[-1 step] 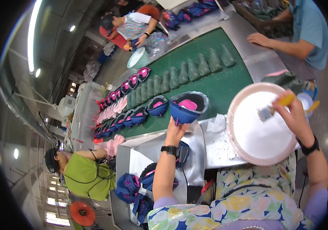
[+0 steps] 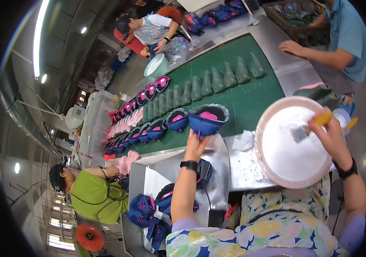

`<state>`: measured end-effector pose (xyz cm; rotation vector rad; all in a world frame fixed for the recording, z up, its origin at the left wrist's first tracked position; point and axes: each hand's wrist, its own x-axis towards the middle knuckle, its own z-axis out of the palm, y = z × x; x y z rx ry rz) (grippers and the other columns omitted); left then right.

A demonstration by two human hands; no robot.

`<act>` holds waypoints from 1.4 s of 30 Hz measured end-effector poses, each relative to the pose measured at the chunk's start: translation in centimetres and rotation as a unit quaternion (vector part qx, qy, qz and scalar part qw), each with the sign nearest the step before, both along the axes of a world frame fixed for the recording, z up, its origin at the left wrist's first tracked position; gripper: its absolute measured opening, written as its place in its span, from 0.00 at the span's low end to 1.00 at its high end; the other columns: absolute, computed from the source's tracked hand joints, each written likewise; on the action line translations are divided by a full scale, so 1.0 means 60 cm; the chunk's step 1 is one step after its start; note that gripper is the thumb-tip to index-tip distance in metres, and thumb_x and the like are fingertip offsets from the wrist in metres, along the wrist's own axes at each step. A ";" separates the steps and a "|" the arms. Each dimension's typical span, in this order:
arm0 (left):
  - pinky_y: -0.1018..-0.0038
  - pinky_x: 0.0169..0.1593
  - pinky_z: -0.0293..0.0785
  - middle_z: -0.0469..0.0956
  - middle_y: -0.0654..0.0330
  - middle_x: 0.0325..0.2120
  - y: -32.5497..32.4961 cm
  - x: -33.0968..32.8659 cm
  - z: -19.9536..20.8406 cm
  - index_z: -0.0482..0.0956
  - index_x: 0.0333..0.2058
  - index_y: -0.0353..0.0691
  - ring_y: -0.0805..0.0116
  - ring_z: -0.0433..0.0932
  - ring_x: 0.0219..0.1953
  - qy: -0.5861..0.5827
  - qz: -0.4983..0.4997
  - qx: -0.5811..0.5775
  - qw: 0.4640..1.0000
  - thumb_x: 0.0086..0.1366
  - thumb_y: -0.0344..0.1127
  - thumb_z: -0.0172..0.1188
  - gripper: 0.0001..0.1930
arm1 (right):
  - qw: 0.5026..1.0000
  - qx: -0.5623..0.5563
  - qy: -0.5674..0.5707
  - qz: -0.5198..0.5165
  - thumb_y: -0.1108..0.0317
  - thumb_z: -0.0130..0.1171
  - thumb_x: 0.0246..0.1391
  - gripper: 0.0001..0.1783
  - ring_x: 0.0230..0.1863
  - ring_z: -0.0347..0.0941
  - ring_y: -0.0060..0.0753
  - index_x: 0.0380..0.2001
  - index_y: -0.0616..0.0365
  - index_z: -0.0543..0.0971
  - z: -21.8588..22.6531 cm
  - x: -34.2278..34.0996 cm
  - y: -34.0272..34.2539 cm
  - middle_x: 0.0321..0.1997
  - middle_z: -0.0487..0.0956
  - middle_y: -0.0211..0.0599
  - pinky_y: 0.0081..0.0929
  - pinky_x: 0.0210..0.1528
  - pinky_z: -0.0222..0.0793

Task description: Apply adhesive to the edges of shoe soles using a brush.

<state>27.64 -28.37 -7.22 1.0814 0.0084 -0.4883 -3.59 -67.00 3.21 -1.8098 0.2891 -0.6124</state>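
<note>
My left hand (image 2: 196, 144) grips a navy blue shoe upper (image 2: 207, 124) from below, its opening with pink lining facing up. The upper is at the near edge of the green belt (image 2: 251, 103). In my right hand (image 2: 330, 136) is a brush (image 2: 301, 133) with a yellow handle, my fingers wrapped round it. Its pale bristles are over a wide pinkish basin (image 2: 257, 141) of white liquid; whether they touch the liquid I cannot tell. A line of similar blue uppers (image 2: 177, 120) stands on the belt left of my left hand.
Several dark green shoe lasts (image 2: 206, 83) form a row along the belt. More blue uppers (image 2: 142, 210) lie in a metal tray (image 2: 138, 182) by my left forearm. Co-workers are at the far side, at the right and at the left, one in a green top (image 2: 95, 195).
The view has shifted slightly. My left hand still holds the upper, which is tilted a little differently; the brush remains over the basin.
</note>
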 end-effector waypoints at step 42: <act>0.57 0.64 0.68 0.69 0.54 0.61 -0.117 -0.189 0.114 0.62 0.66 0.40 0.56 0.71 0.61 -0.080 -0.258 0.151 0.951 0.75 0.49 0.43 0.27 | 0.966 -0.080 -0.142 0.202 0.64 0.63 0.56 0.12 0.30 0.75 0.35 0.36 0.60 0.73 0.058 0.072 0.025 0.29 0.78 0.37 0.30 0.35 0.69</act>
